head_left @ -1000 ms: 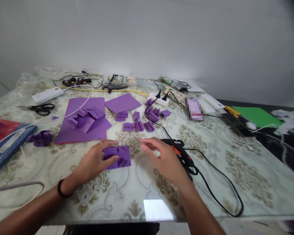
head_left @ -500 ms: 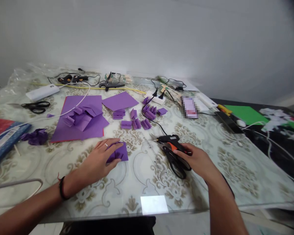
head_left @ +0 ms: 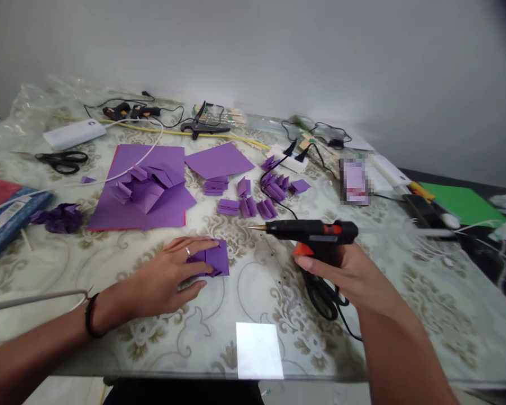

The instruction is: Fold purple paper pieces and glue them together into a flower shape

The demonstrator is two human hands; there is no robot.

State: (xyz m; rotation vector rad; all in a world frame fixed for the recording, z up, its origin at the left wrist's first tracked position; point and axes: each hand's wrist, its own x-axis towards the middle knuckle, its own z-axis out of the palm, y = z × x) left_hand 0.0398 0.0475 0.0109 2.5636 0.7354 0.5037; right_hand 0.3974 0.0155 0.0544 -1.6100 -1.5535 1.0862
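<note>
My right hand (head_left: 349,275) grips a black hot glue gun (head_left: 310,230), held level above the table with its nozzle pointing left. Beneath it, black-handled scissors (head_left: 320,295) lie partly hidden. My left hand (head_left: 172,273) rests with fingers spread on a small folded purple paper piece (head_left: 220,259), pressing it to the table. Beyond the hands, several small folded purple strips (head_left: 248,206) are grouped. To the left, a larger folded purple paper form (head_left: 147,194) sits on purple sheets (head_left: 109,216).
A white power strip (head_left: 289,159), a phone (head_left: 355,183) and black pliers-like cutters (head_left: 204,128) lie toward the back. Another pair of scissors (head_left: 63,162) and crumpled purple paper (head_left: 61,218) are at left. Cables cross the table (head_left: 185,349); a green sheet (head_left: 459,202) is at right.
My right hand has picked the glue gun up off the table by its handle and turned it level. My left hand stays on the purple paper, its fingers a little more spread.
</note>
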